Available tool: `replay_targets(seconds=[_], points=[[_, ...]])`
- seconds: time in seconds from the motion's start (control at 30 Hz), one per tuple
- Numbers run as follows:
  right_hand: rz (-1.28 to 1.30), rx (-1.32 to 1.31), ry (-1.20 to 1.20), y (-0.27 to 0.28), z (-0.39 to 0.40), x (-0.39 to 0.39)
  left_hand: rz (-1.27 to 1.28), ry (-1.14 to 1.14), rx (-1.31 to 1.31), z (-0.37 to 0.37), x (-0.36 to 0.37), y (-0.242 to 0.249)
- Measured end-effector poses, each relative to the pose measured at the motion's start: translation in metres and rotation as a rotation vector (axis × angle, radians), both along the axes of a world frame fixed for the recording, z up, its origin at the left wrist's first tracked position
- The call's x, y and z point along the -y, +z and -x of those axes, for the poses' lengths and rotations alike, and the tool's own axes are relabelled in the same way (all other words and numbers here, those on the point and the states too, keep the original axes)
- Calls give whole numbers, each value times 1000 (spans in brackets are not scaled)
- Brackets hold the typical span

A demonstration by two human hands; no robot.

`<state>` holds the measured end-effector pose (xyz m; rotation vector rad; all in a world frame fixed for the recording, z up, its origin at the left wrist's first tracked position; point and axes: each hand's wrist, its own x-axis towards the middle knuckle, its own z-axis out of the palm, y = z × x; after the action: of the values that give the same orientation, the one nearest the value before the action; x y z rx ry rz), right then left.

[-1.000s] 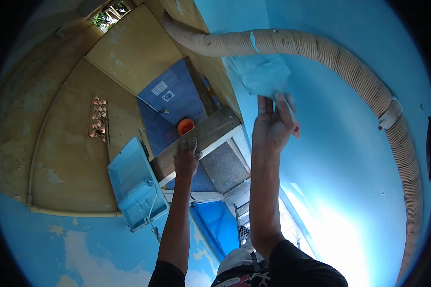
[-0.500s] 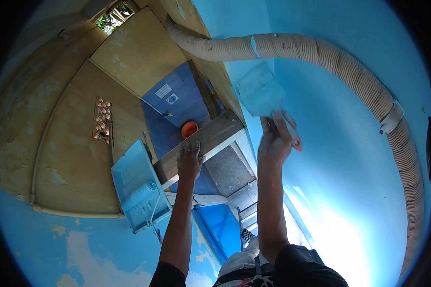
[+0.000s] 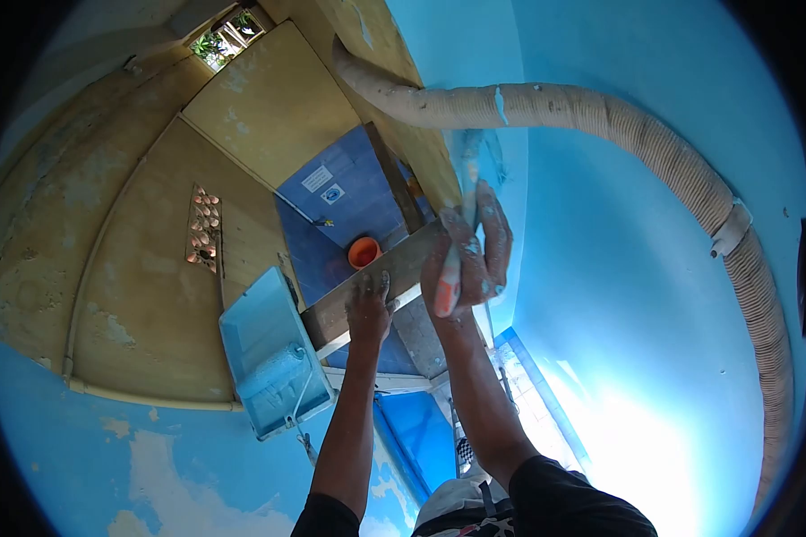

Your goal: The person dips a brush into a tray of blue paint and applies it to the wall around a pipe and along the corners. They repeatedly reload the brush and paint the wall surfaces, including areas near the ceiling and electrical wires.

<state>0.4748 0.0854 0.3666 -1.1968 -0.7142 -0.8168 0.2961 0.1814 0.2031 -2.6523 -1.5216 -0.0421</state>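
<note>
My right hand [image 3: 470, 255] is closed around a wide paintbrush [image 3: 464, 192] with an orange handle end. Its blue-coated bristles point up at the blue wall [image 3: 636, 268], just below the ribbed beige hose [image 3: 600, 112]. The brush now shows edge-on. My left hand [image 3: 370, 309] rests flat, fingers spread, on a wooden plank [image 3: 394, 268]. A light-blue paint tray [image 3: 269, 353] holding a roller [image 3: 273, 362] sits at the plank's left end.
An orange bucket [image 3: 364, 251] stands far below beyond the plank. A blue door [image 3: 340, 192] with white signs, yellow patchy walls [image 3: 134, 268], a vent block [image 3: 204, 228] and a small window [image 3: 228, 31] fill the left. Tiled floor shows beneath.
My right hand came down and to the left with the brush, turning it from flat against the wall to edge-on. The left hand stays on the plank.
</note>
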Motion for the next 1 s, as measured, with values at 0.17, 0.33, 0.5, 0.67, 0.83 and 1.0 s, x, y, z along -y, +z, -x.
replay_targets(seconds=[0.17, 0.33, 0.5, 0.67, 0.83, 1.0], points=[[53, 32, 57, -12, 17, -6, 76, 23, 106, 2, 3, 3], [161, -4, 165, -18, 8, 19, -1, 31, -1, -4, 5, 5], [4, 124, 59, -17, 0, -6, -9, 11, 13, 2, 0, -6], [84, 79, 103, -22, 6, 23, 0, 14, -21, -1, 2, 1], [121, 91, 137, -17, -5, 12, -45, -10, 13, 1, -1, -9], [208, 145, 98, -22, -11, 33, -37, 1, 8, -1, 2, 0]])
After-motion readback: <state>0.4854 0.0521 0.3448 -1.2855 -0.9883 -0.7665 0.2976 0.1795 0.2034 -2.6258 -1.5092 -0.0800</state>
